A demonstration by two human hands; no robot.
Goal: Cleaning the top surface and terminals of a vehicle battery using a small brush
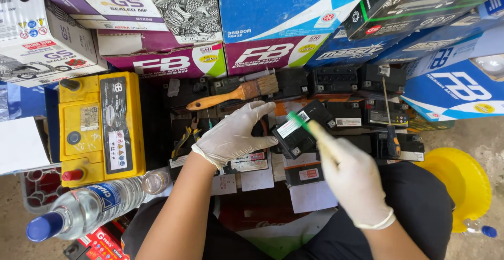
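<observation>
Both hands wear thin white gloves. My left hand [234,134] rests spread on the black batteries, fingertips touching a small black battery [300,130] that is tilted up. My right hand [353,178] grips a toothbrush [303,125] with a pale handle and green bristle head, its tip on the white label of that small battery. A wooden-handled paintbrush [233,95] lies on the batteries just above my left hand.
Several small black batteries [336,81] lie packed in rows. A yellow car battery [100,126] stands at left, a clear water bottle with a blue cap [84,210] below it. A screwdriver [389,128] rests at right, near a yellow round object [462,181]. Stacked cardboard boxes [273,13] line the back.
</observation>
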